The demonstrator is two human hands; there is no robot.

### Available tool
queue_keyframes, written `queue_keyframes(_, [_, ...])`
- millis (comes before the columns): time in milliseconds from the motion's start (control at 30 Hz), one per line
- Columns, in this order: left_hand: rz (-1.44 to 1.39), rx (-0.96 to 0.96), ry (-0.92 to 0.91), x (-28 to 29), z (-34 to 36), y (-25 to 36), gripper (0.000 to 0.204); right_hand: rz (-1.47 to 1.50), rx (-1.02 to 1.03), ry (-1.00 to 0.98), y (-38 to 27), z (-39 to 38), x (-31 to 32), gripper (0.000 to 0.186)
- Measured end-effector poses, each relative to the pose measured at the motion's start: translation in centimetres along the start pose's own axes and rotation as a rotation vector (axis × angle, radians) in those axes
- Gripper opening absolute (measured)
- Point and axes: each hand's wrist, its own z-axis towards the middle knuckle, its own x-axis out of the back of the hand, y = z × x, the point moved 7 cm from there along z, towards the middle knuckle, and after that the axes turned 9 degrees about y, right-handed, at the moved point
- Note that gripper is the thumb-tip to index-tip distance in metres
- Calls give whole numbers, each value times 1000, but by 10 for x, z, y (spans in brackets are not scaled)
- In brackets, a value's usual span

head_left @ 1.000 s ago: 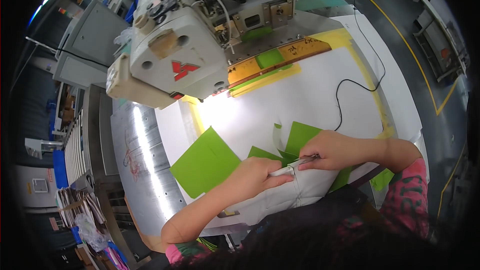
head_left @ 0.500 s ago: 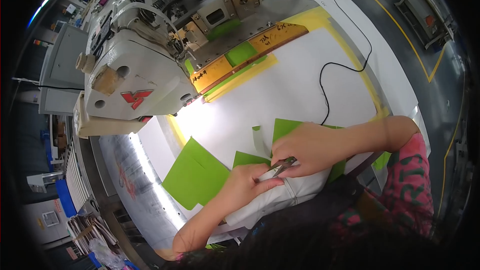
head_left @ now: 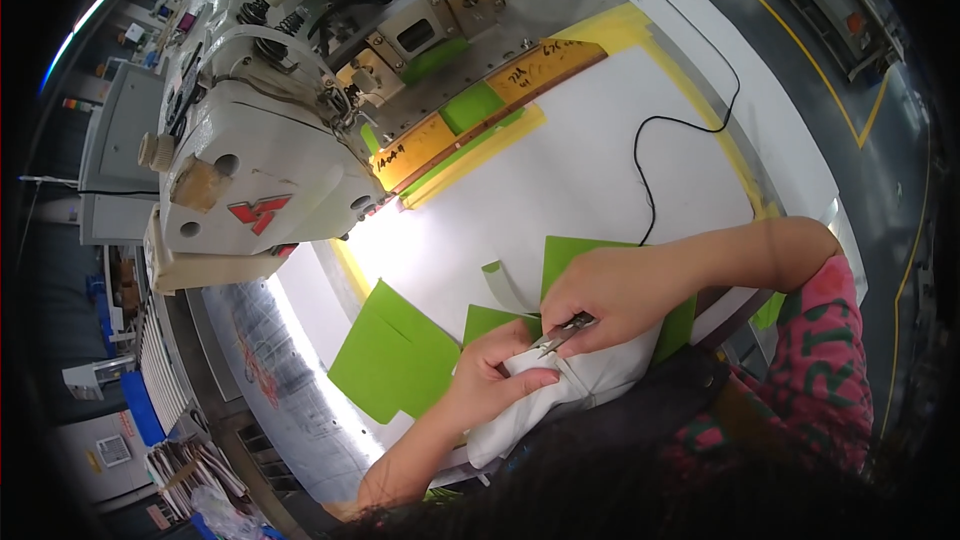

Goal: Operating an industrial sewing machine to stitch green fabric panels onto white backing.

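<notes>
My right hand (head_left: 610,300) is closed around a small pair of metal snips (head_left: 568,332). Their blades point down and left, against a piece of white fabric (head_left: 600,380) near my body. Pinched between the thumb and fingers of my left hand (head_left: 492,375) is the edge of that fabric, close by the blade tips. A flat green piece (head_left: 390,355) lies left of my hands. Another green piece (head_left: 488,320) shows behind my left hand, and a third green piece (head_left: 570,255) is partly covered by my right hand.
A large sewing machine head (head_left: 270,160) stands at the left, its lamp lighting the white work surface (head_left: 600,160). Behind is a yellow clamp bar (head_left: 520,75) with green material under it. A black cord (head_left: 645,160) runs along the right. A pale strip with a green end (head_left: 493,268) lies ahead.
The white fabric has been turned and drawn slightly toward me, and my left thumb now lies lower on it. The snips' blades have shifted a little left. The pale strip appears farther left.
</notes>
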Motion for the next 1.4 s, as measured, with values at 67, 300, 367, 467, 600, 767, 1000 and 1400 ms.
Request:
queue_keyframes(67, [-24,-41,-33,0,1,0,21,48,35,53,0,0,-2,18])
queue_keyframes(300, [326,-240,-79,-11,3,31,19,-164,85,257,-3,-17,-8,14])
queue_keyframes(367, [366,-227,-44,-11,3,24,19,-206,95,265,-1,-17,-10,15])
queue_keyframes(467, [501,-253,32,-12,3,27,17,-252,48,324,4,-16,-14,16])
queue_keyframes(600, [679,-423,70,-20,-7,30,18,-235,43,477,9,-16,-15,15])
queue_keyframes(767, [794,-622,-306,-59,-34,34,22,-219,-115,745,33,-21,33,19])
queue_keyframes(1000, [546,-428,34,1,-31,39,38,-245,-312,736,46,-35,63,23])
queue_keyframes(1400, [531,-894,-99,78,-214,5,42,-515,-439,987,68,-93,122,25])
